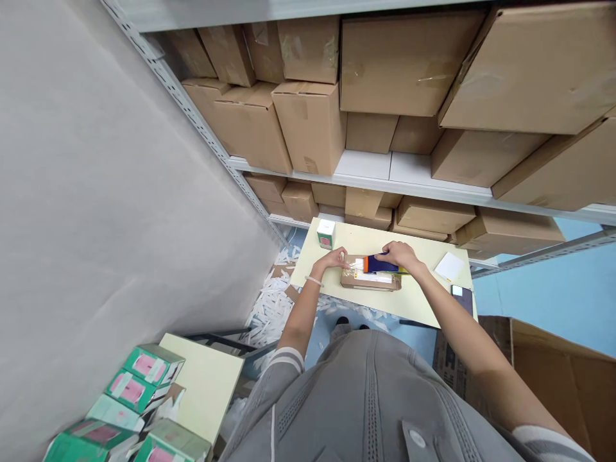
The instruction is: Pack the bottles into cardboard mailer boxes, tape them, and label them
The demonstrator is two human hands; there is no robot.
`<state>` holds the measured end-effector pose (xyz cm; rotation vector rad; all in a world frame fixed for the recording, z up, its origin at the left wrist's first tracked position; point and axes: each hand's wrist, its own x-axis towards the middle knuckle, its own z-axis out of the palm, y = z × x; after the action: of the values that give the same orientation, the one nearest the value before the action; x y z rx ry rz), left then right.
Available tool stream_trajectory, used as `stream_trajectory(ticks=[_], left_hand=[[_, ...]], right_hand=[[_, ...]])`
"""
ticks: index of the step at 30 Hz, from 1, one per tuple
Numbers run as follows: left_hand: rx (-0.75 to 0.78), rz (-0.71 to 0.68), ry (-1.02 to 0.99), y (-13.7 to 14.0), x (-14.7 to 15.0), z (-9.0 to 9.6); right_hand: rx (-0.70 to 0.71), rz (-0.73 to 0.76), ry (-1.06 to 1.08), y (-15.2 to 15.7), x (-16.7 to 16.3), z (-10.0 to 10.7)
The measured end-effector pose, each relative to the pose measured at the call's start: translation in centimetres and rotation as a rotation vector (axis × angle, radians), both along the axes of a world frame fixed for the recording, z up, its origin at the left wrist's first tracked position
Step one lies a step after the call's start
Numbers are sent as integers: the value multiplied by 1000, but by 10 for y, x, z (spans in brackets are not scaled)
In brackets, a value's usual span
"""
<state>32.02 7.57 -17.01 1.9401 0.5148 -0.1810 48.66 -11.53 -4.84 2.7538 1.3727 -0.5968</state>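
Observation:
A small brown cardboard parcel [369, 282] with a white label lies on a pale yellow table [423, 301]. My left hand [333, 258] rests on the parcel's left end, fingers curled over its top. My right hand [398, 254] grips a dark blue tool with an orange end [380, 264], held across the top of the parcel. Both arms reach forward from my grey top.
A small white and green box [326, 233] stands at the table's far left. A white paper [449, 266] and a dark phone [462, 299] lie at the right. Shelves of cardboard boxes [409, 64] rise behind. Green boxes [139, 385] sit lower left; an open carton [563, 372] is at the right.

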Motion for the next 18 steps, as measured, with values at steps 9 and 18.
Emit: stream_trajectory(ticks=[9,18], left_hand=[[33,426,-138,-25,-30,-16],[286,505,-285,-107,-39,-19]], right_hand=[[44,58,-44,0,-7,-11],[102,1,-13,-10,-1,-23]])
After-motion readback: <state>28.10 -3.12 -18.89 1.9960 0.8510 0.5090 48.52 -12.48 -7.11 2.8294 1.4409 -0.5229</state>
